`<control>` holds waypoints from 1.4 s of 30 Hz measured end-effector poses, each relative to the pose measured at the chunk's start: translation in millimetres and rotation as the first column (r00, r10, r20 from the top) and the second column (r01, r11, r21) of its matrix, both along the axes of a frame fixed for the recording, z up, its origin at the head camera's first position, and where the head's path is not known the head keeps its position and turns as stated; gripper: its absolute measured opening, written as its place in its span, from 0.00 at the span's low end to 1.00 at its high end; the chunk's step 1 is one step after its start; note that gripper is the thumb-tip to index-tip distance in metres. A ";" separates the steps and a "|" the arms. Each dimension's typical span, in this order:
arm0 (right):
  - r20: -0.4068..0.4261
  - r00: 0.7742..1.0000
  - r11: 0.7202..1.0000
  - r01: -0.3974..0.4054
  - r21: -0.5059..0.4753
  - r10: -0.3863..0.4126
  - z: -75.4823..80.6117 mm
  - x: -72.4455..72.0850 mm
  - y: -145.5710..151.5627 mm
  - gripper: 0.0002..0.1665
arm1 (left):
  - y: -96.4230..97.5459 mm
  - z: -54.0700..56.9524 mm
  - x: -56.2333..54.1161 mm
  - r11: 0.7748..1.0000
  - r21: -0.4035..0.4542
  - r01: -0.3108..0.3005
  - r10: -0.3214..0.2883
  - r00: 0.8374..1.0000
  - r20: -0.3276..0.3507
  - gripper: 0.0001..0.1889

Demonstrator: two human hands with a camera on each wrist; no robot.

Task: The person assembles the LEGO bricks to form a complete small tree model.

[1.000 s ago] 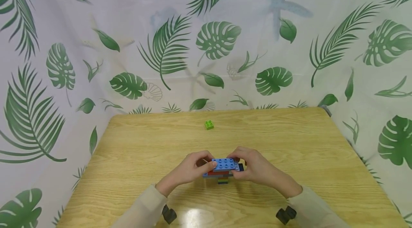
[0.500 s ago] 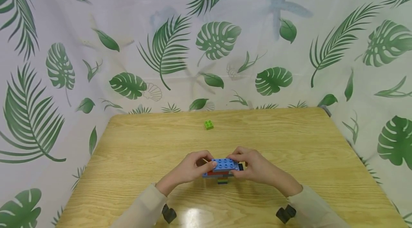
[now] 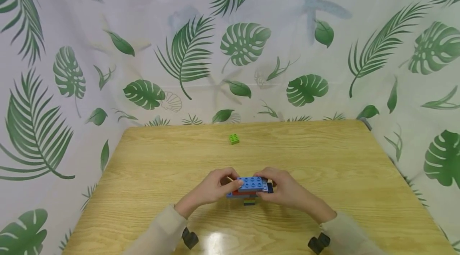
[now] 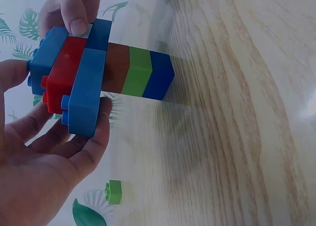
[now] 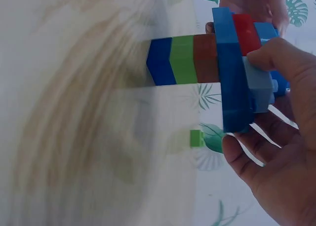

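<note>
Both hands hold a toy brick build that stands on the table, seen in all three views. Its top is a blue brick (image 3: 251, 183) with studs up. Under that lie a red brick (image 4: 66, 70) and another long blue layer (image 4: 88, 95). A narrow column carries them: a brown brick (image 4: 117, 67), a green brick (image 4: 138, 71) and a dark blue brick (image 4: 159, 76) at the bottom. My left hand (image 3: 212, 188) grips the left end, thumb against the top blue brick, fingers behind and below. My right hand (image 3: 291, 193) pinches the right end, its thumb at a light blue brick (image 5: 259, 87).
A loose green brick (image 3: 234, 139) lies near the far edge of the wooden table (image 3: 161, 159), beyond the build. Behind the table hangs a leaf-patterned cloth (image 3: 201, 59). Dark wrist devices (image 3: 318, 243) sit by both sleeves.
My right hand has dropped slightly and its fingers have shifted, so more of the build's right end shows. The left hand keeps its hold. The head view has shifted a little.
</note>
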State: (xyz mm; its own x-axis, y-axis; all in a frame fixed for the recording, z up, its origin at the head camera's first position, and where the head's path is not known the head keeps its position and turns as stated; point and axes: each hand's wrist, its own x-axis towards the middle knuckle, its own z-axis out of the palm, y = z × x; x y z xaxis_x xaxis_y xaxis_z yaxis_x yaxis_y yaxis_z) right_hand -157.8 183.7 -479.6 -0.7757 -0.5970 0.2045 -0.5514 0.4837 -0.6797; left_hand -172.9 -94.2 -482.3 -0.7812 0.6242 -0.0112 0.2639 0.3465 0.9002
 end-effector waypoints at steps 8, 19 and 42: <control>0.009 0.999 0.999 0.032 -0.038 -0.032 -7.0 -5.3 -1.7 0.23 | -7.3 -4.3 -9.8 0.998 -0.005 -0.056 0.056 0.998 -0.036 0.18; 0.060 0.996 0.998 0.059 0.008 -0.060 -4.3 -16.7 -3.4 0.24 | -9.8 -28.7 -75.7 0.916 0.016 -0.400 0.400 0.914 -0.067 0.16; 0.117 0.991 0.997 0.065 0.043 -0.069 -3.0 -20.3 -4.2 0.26 | 24.1 -64.0 -136.5 0.824 -0.088 -0.560 0.545 0.825 -0.149 0.27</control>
State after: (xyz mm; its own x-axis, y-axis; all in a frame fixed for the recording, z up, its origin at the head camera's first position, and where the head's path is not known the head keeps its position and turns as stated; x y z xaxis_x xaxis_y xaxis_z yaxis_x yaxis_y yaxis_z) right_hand -178.1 179.5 -482.6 -0.8315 -0.5487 0.0865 -0.4338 0.5441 -0.7182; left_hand -309.4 -70.1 -546.3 -0.9950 0.0866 0.0498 0.0905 0.5697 0.8168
